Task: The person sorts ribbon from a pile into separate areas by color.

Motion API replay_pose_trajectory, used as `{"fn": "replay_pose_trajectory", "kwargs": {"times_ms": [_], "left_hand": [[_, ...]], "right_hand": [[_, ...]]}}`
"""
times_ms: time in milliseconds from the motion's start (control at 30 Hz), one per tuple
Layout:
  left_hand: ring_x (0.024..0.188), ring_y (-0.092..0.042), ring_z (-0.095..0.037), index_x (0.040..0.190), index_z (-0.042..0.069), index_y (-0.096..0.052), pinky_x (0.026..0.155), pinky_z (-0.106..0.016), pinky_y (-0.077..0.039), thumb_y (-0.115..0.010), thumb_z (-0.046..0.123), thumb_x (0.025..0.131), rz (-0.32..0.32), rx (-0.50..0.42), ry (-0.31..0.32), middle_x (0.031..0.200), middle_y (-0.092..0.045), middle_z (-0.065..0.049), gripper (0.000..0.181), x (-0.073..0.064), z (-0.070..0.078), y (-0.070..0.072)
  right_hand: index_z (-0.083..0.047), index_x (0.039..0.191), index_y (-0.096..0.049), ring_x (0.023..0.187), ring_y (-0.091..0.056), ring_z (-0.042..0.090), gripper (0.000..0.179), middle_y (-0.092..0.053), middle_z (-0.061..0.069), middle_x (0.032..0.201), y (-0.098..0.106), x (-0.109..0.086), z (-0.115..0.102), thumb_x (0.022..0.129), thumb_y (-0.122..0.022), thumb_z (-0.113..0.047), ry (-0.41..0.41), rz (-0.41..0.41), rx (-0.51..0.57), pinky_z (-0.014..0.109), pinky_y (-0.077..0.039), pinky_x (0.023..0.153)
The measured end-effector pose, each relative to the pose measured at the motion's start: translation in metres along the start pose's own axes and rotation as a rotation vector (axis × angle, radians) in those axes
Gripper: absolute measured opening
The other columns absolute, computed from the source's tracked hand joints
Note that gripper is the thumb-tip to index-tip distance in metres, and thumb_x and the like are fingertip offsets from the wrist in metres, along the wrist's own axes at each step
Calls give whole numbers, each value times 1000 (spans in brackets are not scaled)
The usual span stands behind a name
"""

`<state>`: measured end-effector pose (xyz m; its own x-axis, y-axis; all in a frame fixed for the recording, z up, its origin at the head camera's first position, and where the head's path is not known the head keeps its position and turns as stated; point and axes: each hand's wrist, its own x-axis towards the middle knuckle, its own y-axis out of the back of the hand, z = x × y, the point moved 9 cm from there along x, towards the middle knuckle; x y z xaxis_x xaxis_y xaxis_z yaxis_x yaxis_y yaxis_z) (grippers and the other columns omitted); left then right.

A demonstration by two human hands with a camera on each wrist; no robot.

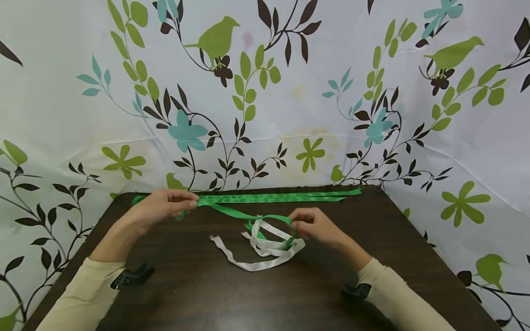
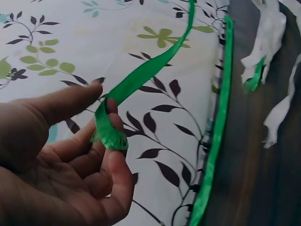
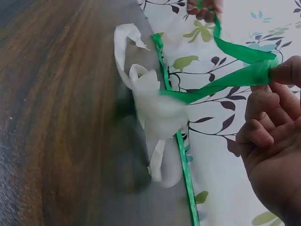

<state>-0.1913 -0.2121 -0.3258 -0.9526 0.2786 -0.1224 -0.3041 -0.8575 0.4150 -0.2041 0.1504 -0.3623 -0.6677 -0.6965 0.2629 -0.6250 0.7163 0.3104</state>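
Observation:
A green ribbon spans the gap between both hands above the table. My left hand pinches it near a frayed end, which curls over the fingers in the left wrist view. Farther along the same ribbon, my right hand pinches it between thumb and fingers, and a length drops from there toward the pile. Below and between the hands lies a loose tangle of white ribbon with bits of green in it. One white strand trails out to the left.
Flat green ribbons lie side by side along the far edge of the dark wooden table. A white cloth printed with birds and leaves hangs just behind that edge. Dark wrist cameras sit on both sleeves.

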Motion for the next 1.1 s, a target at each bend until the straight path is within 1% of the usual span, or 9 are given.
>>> {"fn": "replay_pose_trajectory", "kwargs": {"times_ms": [100,200,400,633,733,800,900,1000,1100], "left_hand": [[97,-60,-30,134,2,-63,85,-47,-49,-76,36,94,-13,7,-1,120,-65,-11,53,0,-6,-8],[105,-60,-30,130,4,-65,88,-46,-48,-80,35,91,-15,30,-6,121,-64,-12,52,3,-11,-17],[105,-59,-30,124,4,-64,82,-46,-50,-79,32,92,24,97,-27,115,-63,-12,46,6,-18,-22],[107,-60,-33,122,8,-65,90,-50,-48,-69,40,99,63,91,-76,113,-65,-12,40,4,-15,-14],[107,-59,-34,124,8,-64,91,-48,-47,-65,42,101,62,75,-77,111,-65,-12,42,0,-12,-11],[106,-59,-33,124,7,-64,90,-46,-47,-63,43,102,60,75,-80,110,-65,-12,42,-2,-10,-9],[104,-60,-32,124,6,-64,90,-46,-47,-62,41,103,64,73,-93,108,-65,-12,41,-3,-6,-7],[103,-59,-32,125,6,-63,89,-45,-47,-60,41,104,79,76,-94,107,-65,-12,42,-4,-4,-2],[104,-58,-33,127,5,-62,88,-45,-45,-59,42,104,104,68,-88,107,-64,-12,44,-6,-4,5]], "right_hand": [[1,106,-69,51,-45,21,14,-53,17,65,4,1,-4,104,-57,-5,3,0,24,34,-41,48],[2,106,-69,52,-44,23,14,-54,23,69,7,-1,-9,104,-56,-4,5,-5,29,36,-41,48],[-3,107,-70,54,-45,25,14,-56,28,77,13,-2,-21,105,-56,-8,-18,-11,0,41,-41,50],[-2,110,-69,55,-42,32,15,-61,16,78,19,-7,-31,105,-57,-10,-12,-21,-2,51,-36,52],[-1,109,-68,55,-41,32,14,-61,22,80,19,-9,-32,105,-56,-8,-4,-25,11,50,-36,52],[0,108,-67,56,-42,30,13,-59,28,82,20,-11,-32,104,-55,-4,-4,-21,41,46,-37,52],[-1,107,-68,58,-42,23,14,-61,27,84,21,-13,-32,102,-54,0,-10,-15,131,41,-37,54],[-5,108,-69,59,-40,19,16,-65,15,84,22,-16,-35,101,-55,1,-16,-20,227,39,-34,56],[-5,109,-69,59,-40,18,16,-66,10,84,22,-16,-41,101,-55,0,-6,-46,259,40,-32,56]]}}
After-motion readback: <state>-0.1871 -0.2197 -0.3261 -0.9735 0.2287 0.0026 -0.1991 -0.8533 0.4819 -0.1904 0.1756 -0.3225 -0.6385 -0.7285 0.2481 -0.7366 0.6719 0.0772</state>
